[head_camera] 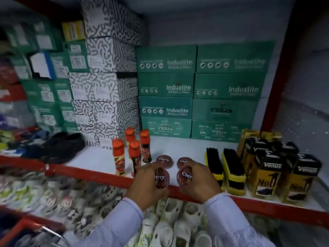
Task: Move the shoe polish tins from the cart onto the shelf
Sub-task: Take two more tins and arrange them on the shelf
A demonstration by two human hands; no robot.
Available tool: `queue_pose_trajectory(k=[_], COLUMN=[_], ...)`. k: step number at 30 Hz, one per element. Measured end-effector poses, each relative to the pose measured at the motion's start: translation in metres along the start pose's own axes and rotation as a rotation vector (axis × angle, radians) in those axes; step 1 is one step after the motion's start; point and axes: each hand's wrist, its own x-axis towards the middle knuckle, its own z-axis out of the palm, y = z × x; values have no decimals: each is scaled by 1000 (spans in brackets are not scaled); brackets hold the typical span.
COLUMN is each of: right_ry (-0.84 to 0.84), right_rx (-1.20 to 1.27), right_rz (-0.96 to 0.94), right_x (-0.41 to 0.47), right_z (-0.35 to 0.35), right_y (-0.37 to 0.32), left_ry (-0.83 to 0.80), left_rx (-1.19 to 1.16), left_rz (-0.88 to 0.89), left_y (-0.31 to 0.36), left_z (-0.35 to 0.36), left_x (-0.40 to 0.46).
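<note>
Green boxes [199,90] stacked in rows at the back of the shelf [99,154], patterned grey-and-white boxes [106,72] piled to their left. Black-and-yellow cartons [277,173] grouped at the right end, two black-bristled brushes [224,168] just beside them. Four orange-capped bottles [131,150] standing upright left of centre. Dark shoes [64,145] lying further left.

Two tins [164,161] flat on the shelf behind the hands, side by side, slightly apart. Left hand [147,184] at the shelf's front edge, fingers clamped on a tilted tin [161,177], held just above the red lip. Right hand [197,182] alongside, fingers curled and clamped on another tin [186,176], also at the front edge; touching the shelf or not, cannot tell. Both held tins directly in front of the two resting ones. Pale sandals [169,223] heaped below the shelf.
</note>
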Motion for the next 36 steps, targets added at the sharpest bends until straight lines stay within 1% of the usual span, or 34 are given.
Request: queue_pose_trajectory(k=[3,5,9,18,22,28,32,36], right_ry=[-12,-24,-72,-90,24,-2,16,0], right_rx=[-55,-86,-86,-80,-51,-45,-43,-36], right_rz=[47,65,52,71,93,188,154,120], right_x=[23,35,51,72,94,108,113,118], right_z=[4,12,22,19,14,28,31,33], right_y=[7,12,17,24,21,27,30,31], left_ry=[-22,-50,-105,-205,-117,-142,-87,-52], left_rx=[-39,-10,-20,11,117,156,151,132], left_rz=[-53,-97,-107,-85,-72,-117,-100,-100], left_y=[-4,-11,-22,-36,-34,-47,-53,-53], left_z=[16,25,36,39,37,53,59,61], left_x=[30,44,62,79,103,119,122,125])
